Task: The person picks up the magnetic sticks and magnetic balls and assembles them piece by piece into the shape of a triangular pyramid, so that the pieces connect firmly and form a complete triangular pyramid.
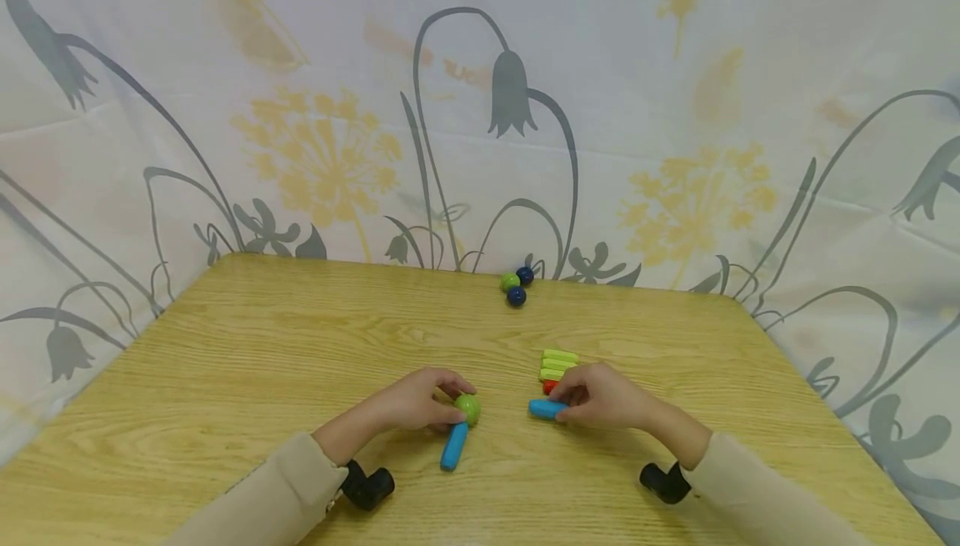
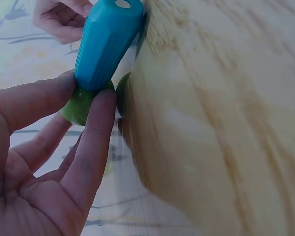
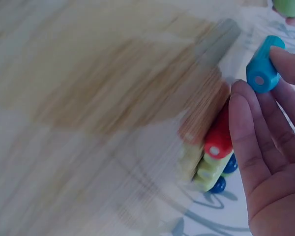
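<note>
My left hand (image 1: pixel 416 400) pinches a shiny green ball (image 1: pixel 468 407) between thumb and fingers, close over the wooden table. One end of a blue ridged rod (image 2: pixel 108 42) meets that ball, and its other end, marked by a pale round dot, points toward me. To the right, my right hand (image 1: pixel 603 396) holds a second blue rod (image 3: pixel 263 66) between thumb and fingertips. Just beyond those fingers lies a red rod (image 3: pixel 219 135), beside several yellow-green rods (image 1: pixel 558 358) set side by side. The right hand partly hides them in the head view.
Toward the table's back edge, two dark blue balls (image 1: pixel 516 296) and another green ball (image 1: pixel 510 282) sit close together. A flower-printed cloth (image 1: pixel 337 112) hangs behind the wooden table (image 1: pixel 300 329). Black devices (image 1: pixel 367 486) are strapped to both wrists.
</note>
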`<state>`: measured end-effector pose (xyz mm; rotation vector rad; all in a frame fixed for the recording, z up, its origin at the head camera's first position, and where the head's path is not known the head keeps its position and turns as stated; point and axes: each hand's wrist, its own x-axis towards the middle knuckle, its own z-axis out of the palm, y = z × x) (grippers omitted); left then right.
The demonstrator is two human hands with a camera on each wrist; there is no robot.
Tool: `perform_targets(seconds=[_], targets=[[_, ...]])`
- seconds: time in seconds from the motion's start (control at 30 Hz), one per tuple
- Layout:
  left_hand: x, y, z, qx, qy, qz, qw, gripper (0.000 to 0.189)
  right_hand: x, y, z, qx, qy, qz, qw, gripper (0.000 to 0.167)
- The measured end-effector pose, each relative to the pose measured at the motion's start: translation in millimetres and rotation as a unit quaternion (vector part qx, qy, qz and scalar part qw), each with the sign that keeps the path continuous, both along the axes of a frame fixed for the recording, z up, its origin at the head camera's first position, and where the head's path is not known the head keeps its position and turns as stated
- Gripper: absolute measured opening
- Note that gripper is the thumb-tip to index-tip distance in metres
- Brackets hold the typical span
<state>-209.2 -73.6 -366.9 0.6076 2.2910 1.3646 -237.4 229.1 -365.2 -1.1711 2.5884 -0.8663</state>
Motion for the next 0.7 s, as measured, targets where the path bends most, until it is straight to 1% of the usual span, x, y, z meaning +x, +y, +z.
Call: perform_targets(seconds=[0.23, 0.33, 0.5, 0.7], targets=[[0.7, 0.3, -0.5, 0.004, 0.006, 0.014, 0.9999, 0.030, 1.7, -15, 0.6, -0.020, -0.009, 0.015, 0.9996, 0.015], [0.6, 0.4, -0.8, 0.003, 0.004, 0.017, 0.9999, 0.030, 2.4, -21, 1.4, -0.022, -0.008, 0.021, 0.9995, 0.015], [-0.1, 1.1, -1.3, 0.004, 0.001, 0.016, 0.9999, 0.030, 3.4, -32, 2.1, -0.022, -0.017, 0.019, 0.9994, 0.015], [-0.9, 1.7, -1.4, 0.000, 0.001, 0.017, 0.9998, 0.030, 3.1, -44, 0.8, -0.031, -0.040, 0.031, 0.9982, 0.016]])
